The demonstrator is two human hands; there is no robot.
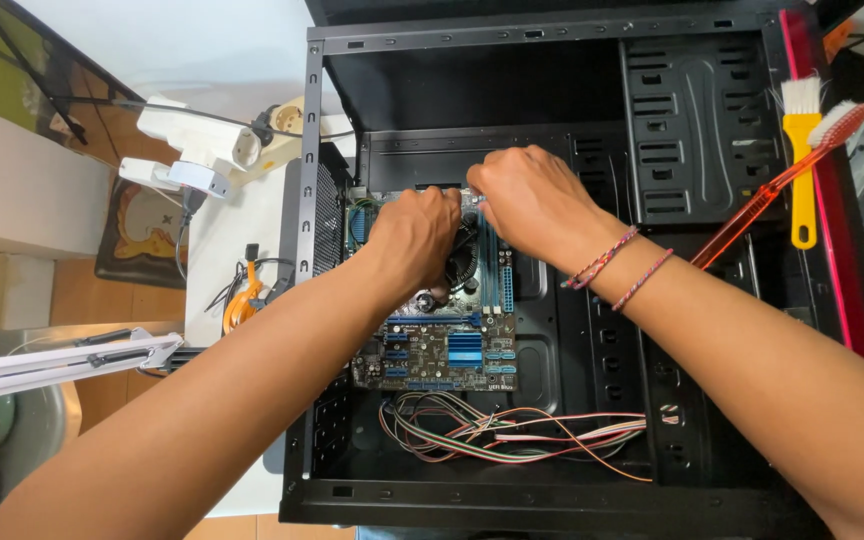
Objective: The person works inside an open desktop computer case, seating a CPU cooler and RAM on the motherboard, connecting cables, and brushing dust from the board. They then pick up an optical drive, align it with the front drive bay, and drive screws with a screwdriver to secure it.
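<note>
- Inside the open black computer case (552,60), which lies on its side on the white bench (237,215), both hands meet over the far part of the motherboard (447,345).
- Left hand (414,238) is curled knuckles-up over the round cooler (464,268); its fingertips are hidden, so I cannot tell whether it grips the cooler or only presses on it.
- Right hand (532,200) is bent just beside the left, fingers tucked under; what they pinch, if anything, is covered by the hand itself.
- Only a dark sliver of the cooler shows between the two hands.
- Motherboard lies flat in the left half of the case, its long axis running near to far; the blue heat sink (465,347) sits at its near end.
- Loose coloured wires (512,430) sprawl on the case floor near the board, running left to right.
- At the far right rim, a yellow brush (802,165) points bristles-far, and a red toothbrush (787,180) lies slanted across it.
- Both forearms are cut off by the near edge.
</note>
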